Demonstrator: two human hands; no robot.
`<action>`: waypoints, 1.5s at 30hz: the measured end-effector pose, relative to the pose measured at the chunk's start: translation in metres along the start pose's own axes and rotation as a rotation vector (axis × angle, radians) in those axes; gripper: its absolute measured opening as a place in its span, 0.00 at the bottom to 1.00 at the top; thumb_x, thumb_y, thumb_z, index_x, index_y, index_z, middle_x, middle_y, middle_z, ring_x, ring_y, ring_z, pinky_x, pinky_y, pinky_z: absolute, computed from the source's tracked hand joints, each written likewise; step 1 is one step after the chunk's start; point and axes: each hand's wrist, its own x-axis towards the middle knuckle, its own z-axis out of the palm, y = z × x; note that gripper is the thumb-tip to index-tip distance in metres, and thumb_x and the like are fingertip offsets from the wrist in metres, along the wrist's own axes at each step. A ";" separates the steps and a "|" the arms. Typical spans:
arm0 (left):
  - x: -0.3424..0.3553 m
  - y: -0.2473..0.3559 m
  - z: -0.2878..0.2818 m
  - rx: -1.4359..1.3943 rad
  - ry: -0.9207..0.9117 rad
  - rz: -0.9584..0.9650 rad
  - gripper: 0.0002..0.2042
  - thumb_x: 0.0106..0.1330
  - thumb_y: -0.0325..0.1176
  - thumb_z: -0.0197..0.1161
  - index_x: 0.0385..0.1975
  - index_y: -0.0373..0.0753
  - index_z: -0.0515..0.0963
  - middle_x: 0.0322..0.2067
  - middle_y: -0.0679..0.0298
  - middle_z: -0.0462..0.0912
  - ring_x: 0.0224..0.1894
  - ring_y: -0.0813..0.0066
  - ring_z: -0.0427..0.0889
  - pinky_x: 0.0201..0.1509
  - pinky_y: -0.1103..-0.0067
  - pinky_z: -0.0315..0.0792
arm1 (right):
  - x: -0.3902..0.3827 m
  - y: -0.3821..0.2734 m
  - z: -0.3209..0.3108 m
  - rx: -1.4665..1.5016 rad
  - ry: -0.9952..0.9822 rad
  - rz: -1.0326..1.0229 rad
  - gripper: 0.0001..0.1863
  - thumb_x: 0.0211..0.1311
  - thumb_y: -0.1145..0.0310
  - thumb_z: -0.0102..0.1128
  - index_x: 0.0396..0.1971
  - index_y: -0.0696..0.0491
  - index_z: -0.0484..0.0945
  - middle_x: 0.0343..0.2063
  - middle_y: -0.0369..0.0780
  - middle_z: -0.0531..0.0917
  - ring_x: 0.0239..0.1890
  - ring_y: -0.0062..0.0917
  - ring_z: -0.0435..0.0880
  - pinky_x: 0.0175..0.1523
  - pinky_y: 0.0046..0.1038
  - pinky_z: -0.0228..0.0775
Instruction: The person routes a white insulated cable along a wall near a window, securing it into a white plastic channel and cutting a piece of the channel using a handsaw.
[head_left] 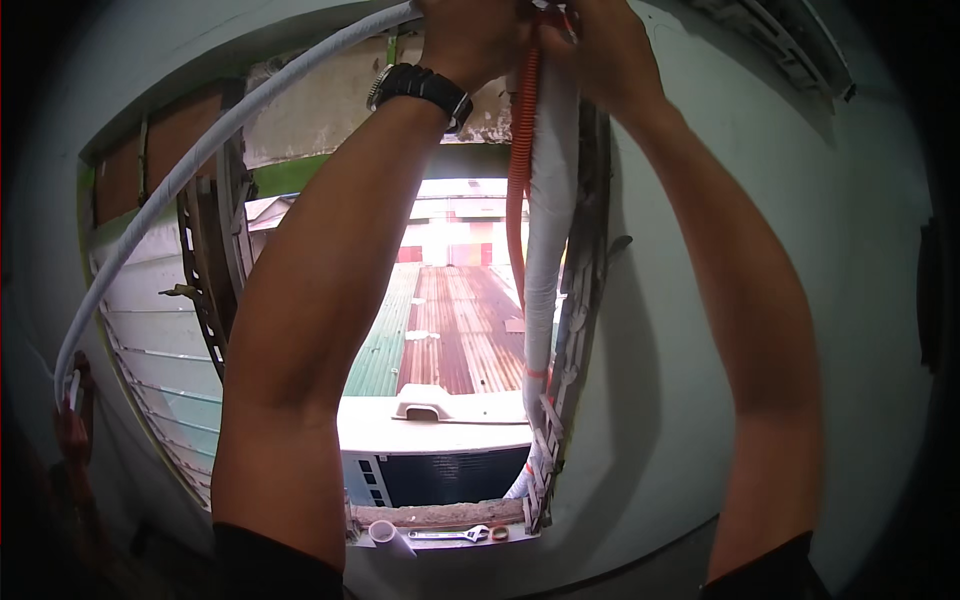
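Note:
Both my arms reach up to the top edge of the view, where the fingers are partly cut off. My left hand (478, 38), with a black watch on its wrist, is closed at the end of a white wrapped pipe (235, 115) that arcs in from the left. My right hand (612, 55) is closed beside it, fingers bent around something small and reddish that I cannot make out. Below the hands, an orange corrugated tube (524, 120) and a thick white wrapped pipe run (552, 190) hang down along the window's right side.
Another person's hand (73, 425) holds the arc's lower end at far left. On the window sill (440, 515) lie an adjustable wrench (455, 534), a white cup-like piece (384, 532) and a small ring (500, 534). Louvre panes (160, 345) stand left; a wall-mounted bracket (770, 45) is upper right.

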 end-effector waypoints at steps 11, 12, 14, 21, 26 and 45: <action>0.019 0.002 0.010 0.201 -0.005 0.279 0.06 0.67 0.35 0.59 0.37 0.45 0.82 0.44 0.65 0.80 0.51 0.61 0.77 0.60 0.51 0.60 | -0.011 0.016 0.002 0.170 0.120 0.166 0.18 0.63 0.65 0.65 0.46 0.60 0.74 0.41 0.58 0.77 0.43 0.55 0.80 0.51 0.46 0.76; 0.017 0.005 0.008 0.176 0.049 0.328 0.05 0.66 0.35 0.58 0.35 0.44 0.81 0.42 0.66 0.79 0.50 0.62 0.76 0.61 0.52 0.60 | -0.014 0.015 0.000 0.138 0.056 0.243 0.19 0.64 0.62 0.64 0.46 0.60 0.73 0.47 0.61 0.76 0.45 0.56 0.80 0.51 0.47 0.75; 0.010 0.012 0.002 0.456 -0.230 0.216 0.14 0.69 0.39 0.61 0.53 0.50 0.79 0.57 0.68 0.79 0.63 0.65 0.72 0.69 0.47 0.53 | -0.021 0.017 -0.011 0.228 -0.226 0.438 0.31 0.66 0.58 0.65 0.63 0.58 0.67 0.62 0.57 0.74 0.60 0.49 0.78 0.64 0.42 0.71; -0.073 0.038 0.007 0.135 0.035 0.169 0.27 0.68 0.35 0.59 0.67 0.36 0.69 0.69 0.52 0.68 0.72 0.49 0.63 0.75 0.50 0.52 | -0.098 -0.005 -0.035 0.266 -0.237 0.170 0.37 0.60 0.62 0.66 0.68 0.60 0.66 0.66 0.55 0.72 0.67 0.49 0.73 0.72 0.41 0.65; -0.268 0.121 -0.020 -0.206 -0.148 -0.250 0.23 0.72 0.32 0.58 0.65 0.32 0.71 0.61 0.43 0.75 0.65 0.44 0.73 0.71 0.57 0.65 | -0.214 -0.023 -0.094 0.368 -0.396 0.095 0.35 0.60 0.63 0.70 0.66 0.60 0.70 0.63 0.54 0.72 0.66 0.48 0.73 0.71 0.41 0.66; -0.732 0.349 -0.318 -0.529 -1.428 -1.524 0.15 0.72 0.42 0.61 0.49 0.38 0.83 0.52 0.48 0.83 0.57 0.50 0.81 0.61 0.60 0.74 | -0.827 -0.253 -0.215 1.040 -2.322 0.650 0.32 0.62 0.49 0.71 0.62 0.47 0.78 0.59 0.46 0.81 0.62 0.39 0.78 0.65 0.43 0.69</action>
